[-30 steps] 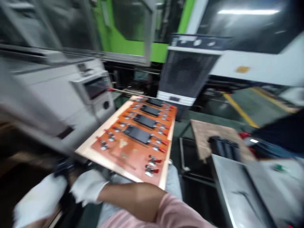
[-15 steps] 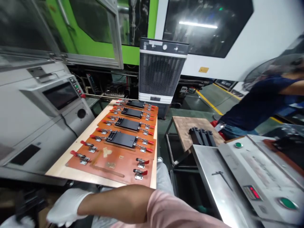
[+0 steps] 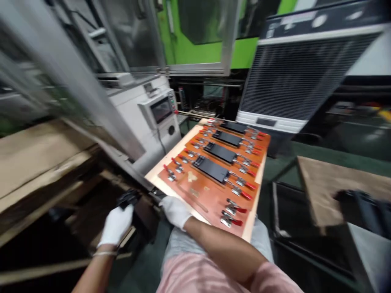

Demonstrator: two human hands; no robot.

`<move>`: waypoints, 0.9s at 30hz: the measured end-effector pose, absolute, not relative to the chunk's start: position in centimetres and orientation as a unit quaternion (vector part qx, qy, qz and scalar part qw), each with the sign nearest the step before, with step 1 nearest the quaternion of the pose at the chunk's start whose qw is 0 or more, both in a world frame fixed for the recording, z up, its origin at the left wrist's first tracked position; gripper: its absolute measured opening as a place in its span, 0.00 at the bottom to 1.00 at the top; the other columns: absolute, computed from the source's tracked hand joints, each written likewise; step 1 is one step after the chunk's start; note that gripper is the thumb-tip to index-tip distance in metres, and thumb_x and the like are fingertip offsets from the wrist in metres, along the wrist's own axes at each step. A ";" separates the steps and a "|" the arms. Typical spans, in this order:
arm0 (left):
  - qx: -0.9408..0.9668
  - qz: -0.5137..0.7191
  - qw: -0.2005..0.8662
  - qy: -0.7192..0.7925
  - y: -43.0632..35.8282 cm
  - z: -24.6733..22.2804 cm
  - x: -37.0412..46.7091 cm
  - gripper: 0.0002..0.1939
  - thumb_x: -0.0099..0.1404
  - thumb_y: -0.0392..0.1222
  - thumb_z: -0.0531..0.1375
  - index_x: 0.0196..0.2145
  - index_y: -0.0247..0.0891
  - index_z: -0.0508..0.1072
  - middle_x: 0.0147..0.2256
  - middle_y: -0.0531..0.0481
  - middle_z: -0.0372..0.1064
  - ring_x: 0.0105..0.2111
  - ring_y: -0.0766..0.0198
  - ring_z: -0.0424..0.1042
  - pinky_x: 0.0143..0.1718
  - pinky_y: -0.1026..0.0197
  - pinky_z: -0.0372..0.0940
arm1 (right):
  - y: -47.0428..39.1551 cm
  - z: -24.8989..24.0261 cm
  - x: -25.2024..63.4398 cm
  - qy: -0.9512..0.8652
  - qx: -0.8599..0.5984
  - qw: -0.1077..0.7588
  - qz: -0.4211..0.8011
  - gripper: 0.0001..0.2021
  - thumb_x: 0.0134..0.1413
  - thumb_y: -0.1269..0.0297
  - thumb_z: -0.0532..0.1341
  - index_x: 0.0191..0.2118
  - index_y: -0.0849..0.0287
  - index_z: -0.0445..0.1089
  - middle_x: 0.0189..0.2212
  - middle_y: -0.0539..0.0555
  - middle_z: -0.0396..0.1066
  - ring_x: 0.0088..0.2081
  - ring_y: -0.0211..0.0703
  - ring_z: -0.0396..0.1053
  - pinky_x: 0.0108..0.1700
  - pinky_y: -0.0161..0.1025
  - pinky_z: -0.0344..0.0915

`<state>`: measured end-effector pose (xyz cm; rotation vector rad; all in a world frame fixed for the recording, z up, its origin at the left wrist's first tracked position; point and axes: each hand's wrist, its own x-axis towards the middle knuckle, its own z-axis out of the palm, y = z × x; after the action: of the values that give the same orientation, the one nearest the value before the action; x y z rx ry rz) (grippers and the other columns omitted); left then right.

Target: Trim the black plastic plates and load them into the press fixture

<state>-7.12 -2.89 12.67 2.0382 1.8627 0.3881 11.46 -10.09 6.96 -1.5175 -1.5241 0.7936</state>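
My left hand (image 3: 115, 226), in a white glove, is closed around a dark plastic part (image 3: 130, 199) at the lower left, beside the wooden shelving. The part is blurred, and the fingertips are partly hidden behind it. My right hand (image 3: 175, 211), also gloved in white, is at the near left edge of a pale wooden board (image 3: 152, 175); its fingers are smeared by motion. On the board lies an orange-brown plate (image 3: 195, 199) with several red-handled toggle clamps (image 3: 244, 195). Flat black panels (image 3: 212, 169) sit in a row between the clamps.
An air cooler (image 3: 293, 77) stands behind the board. Wooden boards (image 3: 39, 162) lie at the left, near a grey metal post (image 3: 91, 93). To the right, a wooden-topped table (image 3: 330, 179) bears dark parts (image 3: 366, 207). A machine control panel (image 3: 161, 110) stands behind left.
The view has swung left and down, so the clamp board appears farther right. Both gloved hands now show more fully, and the dark part remains in the left one. The co-worker has left view.
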 end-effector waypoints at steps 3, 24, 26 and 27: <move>0.716 0.143 0.221 0.647 -3.9 12.4 -6.0 0.15 0.61 0.43 0.51 0.21 0.37 0.70 0.23 0.41 0.74 0.26 0.54 0.74 0.26 0.61 0.60 | -10.6 6.9 11.8 -0.598 -0.583 0.458 0.303 0.13 0.66 0.66 0.51 0.39 0.62 0.71 0.37 0.56 0.75 0.39 0.40 0.73 0.45 0.42 0.69; 0.713 0.249 0.276 0.595 -5.8 14.2 -3.9 0.19 0.65 0.50 0.50 0.25 0.34 0.69 0.24 0.47 0.72 0.28 0.58 0.69 0.30 0.60 0.61 | -13.7 11.2 12.2 -0.540 -0.547 0.497 0.404 0.14 0.61 0.61 0.49 0.39 0.61 0.71 0.27 0.53 0.71 0.29 0.41 0.69 0.34 0.38 0.66; 0.708 0.259 0.271 0.598 -5.8 14.1 -4.0 0.19 0.65 0.51 0.50 0.25 0.35 0.69 0.24 0.48 0.71 0.28 0.59 0.69 0.30 0.60 0.61 | -13.4 11.2 12.1 -0.523 -0.540 0.490 0.442 0.13 0.60 0.61 0.50 0.38 0.60 0.70 0.24 0.51 0.68 0.26 0.40 0.66 0.32 0.37 0.63; 0.707 0.263 0.268 0.600 -5.8 14.1 -4.1 0.19 0.65 0.51 0.51 0.25 0.35 0.68 0.24 0.48 0.71 0.28 0.59 0.69 0.30 0.61 0.61 | -13.3 11.1 11.9 -0.514 -0.535 0.489 0.458 0.13 0.59 0.61 0.50 0.37 0.60 0.70 0.23 0.50 0.66 0.26 0.39 0.64 0.31 0.36 0.63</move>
<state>-4.06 -5.81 14.12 1.9063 1.6182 0.7100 11.89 -13.35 11.09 -1.3007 -1.2504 1.1141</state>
